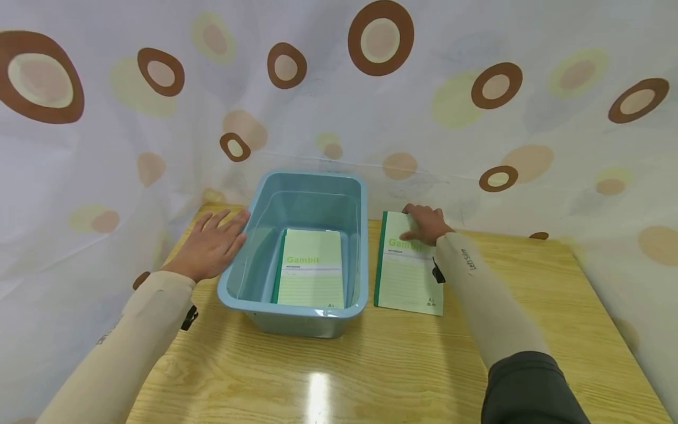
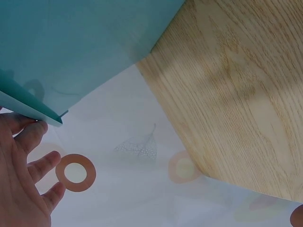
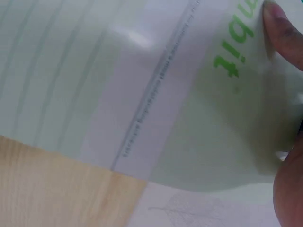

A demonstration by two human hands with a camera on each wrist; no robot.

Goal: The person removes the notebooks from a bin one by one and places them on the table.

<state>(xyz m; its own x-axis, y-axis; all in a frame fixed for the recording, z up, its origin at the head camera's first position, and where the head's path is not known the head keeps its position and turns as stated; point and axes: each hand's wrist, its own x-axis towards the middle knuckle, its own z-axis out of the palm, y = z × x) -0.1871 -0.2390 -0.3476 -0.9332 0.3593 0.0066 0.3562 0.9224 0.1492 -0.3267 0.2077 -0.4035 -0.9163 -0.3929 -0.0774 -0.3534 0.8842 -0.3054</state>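
- The table's (image 1: 535,282) far edge meets a patterned sheet (image 1: 318,118); its right edge is well apart from the right hand (image 1: 426,224).
- A narrow strip of wood separates the basin (image 1: 364,247) from the notebook (image 1: 405,277); wider wood stretches right and toward the near side.
- The blue basin stands near the table's left edge, open at the top.
- The notebook lies right of the basin, its top end reaching the table's far edge.
- Right thumb on the cover, fingers arched at its far end; I cannot tell whether they pinch it.
- The left hand (image 1: 212,244) has spread, unclenched fingers touching the basin's left rim.
- The notebook is pale green and glossy: dark green spine at left, "Gambit" partly hidden, lilac band, ruled lines below.
- Inside the basin lies another notebook (image 1: 312,271), 1 matching cover facing up.
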